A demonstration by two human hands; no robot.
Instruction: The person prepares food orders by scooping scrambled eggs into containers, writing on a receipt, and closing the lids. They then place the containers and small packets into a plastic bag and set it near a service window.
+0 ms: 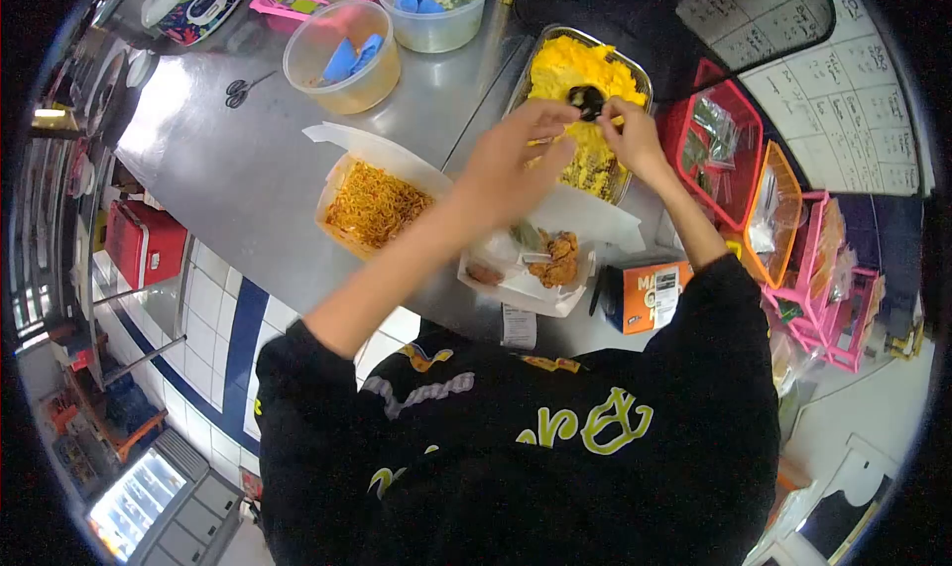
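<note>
Over the near part of a metal tray of yellow food [585, 65], my right hand [635, 140] pinches the edge of a small round black cup [586, 102]. My left hand [516, 160], blurred, reaches to the cup's left side with its fingers bent; whether it grips the cup is unclear. Below my hands lies an open white box [526, 293] with fried pieces [557, 261] inside. Left of it, partly behind my left forearm, an open box holds orange noodles [375, 204].
Two round plastic tubs [345, 88] [433, 31] with blue things inside stand at the back. Scissors [245, 90] lie left of them. An orange printed box [650, 296], a red basket [739, 130] and an orange basket [778, 204] are on the right.
</note>
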